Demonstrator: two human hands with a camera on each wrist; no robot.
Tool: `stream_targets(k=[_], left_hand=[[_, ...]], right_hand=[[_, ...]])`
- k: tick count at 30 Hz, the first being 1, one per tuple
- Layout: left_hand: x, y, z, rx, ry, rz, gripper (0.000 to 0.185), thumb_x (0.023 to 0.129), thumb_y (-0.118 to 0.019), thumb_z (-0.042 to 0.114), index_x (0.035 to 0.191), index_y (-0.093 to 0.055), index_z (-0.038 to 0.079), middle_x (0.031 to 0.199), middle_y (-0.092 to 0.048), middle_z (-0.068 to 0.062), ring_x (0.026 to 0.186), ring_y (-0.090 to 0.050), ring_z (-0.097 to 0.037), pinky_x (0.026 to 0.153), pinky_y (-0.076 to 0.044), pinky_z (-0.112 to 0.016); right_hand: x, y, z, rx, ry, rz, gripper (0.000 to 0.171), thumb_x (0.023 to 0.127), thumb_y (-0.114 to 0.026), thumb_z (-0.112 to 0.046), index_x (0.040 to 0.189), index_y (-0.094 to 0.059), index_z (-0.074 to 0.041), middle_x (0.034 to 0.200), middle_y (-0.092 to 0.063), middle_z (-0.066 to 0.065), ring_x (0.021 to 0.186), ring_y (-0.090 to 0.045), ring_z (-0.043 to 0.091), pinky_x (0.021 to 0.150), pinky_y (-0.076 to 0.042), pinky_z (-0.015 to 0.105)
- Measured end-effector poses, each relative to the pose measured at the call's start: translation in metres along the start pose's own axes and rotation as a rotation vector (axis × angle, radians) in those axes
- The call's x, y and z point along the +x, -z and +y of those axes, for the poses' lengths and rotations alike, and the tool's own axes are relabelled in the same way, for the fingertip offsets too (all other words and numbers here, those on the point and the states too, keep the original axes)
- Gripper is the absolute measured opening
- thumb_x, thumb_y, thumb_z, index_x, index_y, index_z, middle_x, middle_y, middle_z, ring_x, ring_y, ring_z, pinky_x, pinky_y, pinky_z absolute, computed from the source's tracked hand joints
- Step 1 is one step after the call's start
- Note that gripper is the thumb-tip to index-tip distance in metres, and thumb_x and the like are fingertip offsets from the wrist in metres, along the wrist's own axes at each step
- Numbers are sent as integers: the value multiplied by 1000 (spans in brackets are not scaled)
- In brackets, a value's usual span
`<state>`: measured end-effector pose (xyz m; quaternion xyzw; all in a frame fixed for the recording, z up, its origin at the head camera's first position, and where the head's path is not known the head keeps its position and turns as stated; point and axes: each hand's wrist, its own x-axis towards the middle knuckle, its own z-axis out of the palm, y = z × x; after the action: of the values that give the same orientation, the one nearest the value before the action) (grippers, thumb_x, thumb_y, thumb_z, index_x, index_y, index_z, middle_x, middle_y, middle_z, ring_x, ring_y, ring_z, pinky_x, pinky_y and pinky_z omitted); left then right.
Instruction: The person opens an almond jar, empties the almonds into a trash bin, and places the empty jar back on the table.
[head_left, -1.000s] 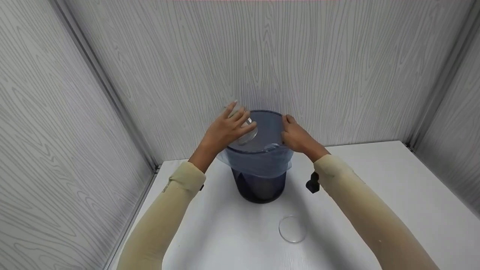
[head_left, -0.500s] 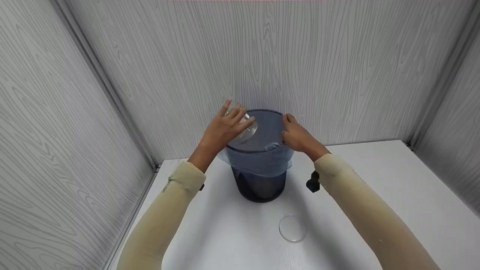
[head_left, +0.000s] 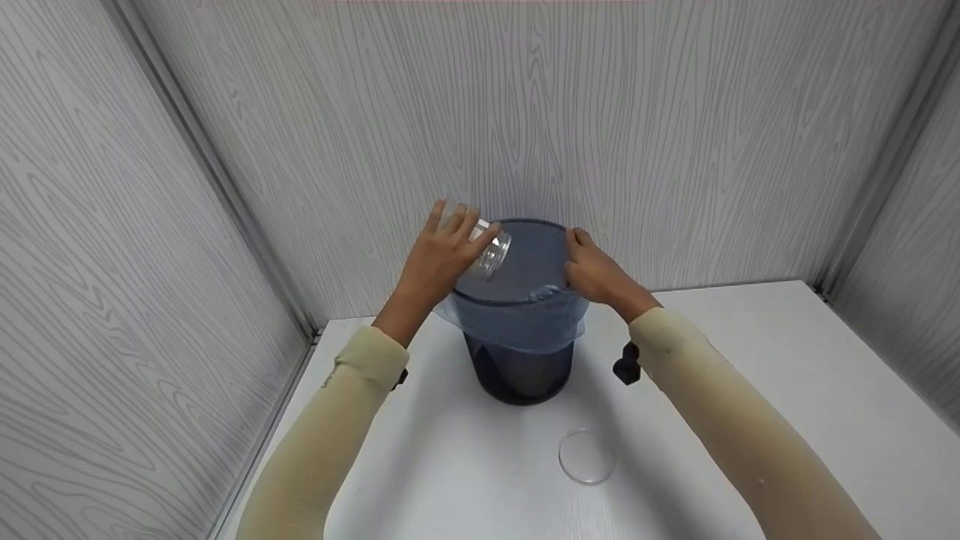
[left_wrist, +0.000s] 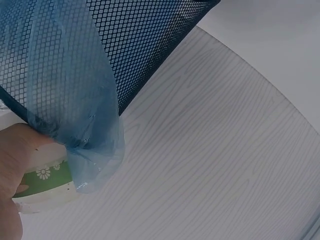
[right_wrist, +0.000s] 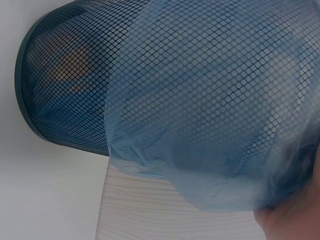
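Left hand (head_left: pixel 439 259) fingers clamp tilted jar (head_left: pixel 480 244) over bin (head_left: pixel 517 360); right hand (head_left: pixel 592 274) fingers pinch rim.

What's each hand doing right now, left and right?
Left hand: grips a clear jar, tilted mouth-down over the bin.
Right hand: grips the bin's rim and blue liner.

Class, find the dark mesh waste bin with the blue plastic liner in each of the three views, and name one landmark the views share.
Head: the dark mesh waste bin stands at centre on the white table, between both hands.
Left wrist: its mesh wall fills the upper left.
Right wrist: it fills most of the frame, lying sideways.
Shared landmark: the blue plastic liner folded over the rim, seen in all three.
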<state>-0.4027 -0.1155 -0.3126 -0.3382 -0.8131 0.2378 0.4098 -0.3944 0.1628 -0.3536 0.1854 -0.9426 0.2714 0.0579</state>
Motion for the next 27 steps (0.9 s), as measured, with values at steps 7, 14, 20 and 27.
stream_targets(k=[7,14,20,27], left_hand=[[1,2,1,-40,39,5,81,80,-80,-2,149,-48,23,142,-53,-16,134,-48,-34,118,-29,-55],[-1,-2,3,-38,46,23,78,83,-79,-1,150,-47,23,142,-53,-17,134,-49,-34,117,-30,-55],[-6,-4,3,-68,86,36,68,90,-71,-3,149,-49,23,143,-54,-16,134,-49,-34,116,-32,-55],[-5,-7,4,-81,118,91,60,92,-67,-2,145,-51,22,136,-57,-17,130,-51,-34,113,-35,-57]], right_hand=[[0,2,1,-4,4,6,66,97,-24,-10,156,-3,12,165,-3,29,154,-8,39,124,-13,47],[0,2,2,-3,-13,7,67,98,-25,-11,156,-3,11,165,-3,29,154,-8,39,124,-13,47],[0,0,2,7,-15,12,67,97,-25,-11,157,-4,10,166,-4,27,154,-10,38,124,-14,47],[-2,2,2,-29,7,14,65,98,-25,-10,155,-5,14,165,-5,30,153,-11,40,123,-15,48]])
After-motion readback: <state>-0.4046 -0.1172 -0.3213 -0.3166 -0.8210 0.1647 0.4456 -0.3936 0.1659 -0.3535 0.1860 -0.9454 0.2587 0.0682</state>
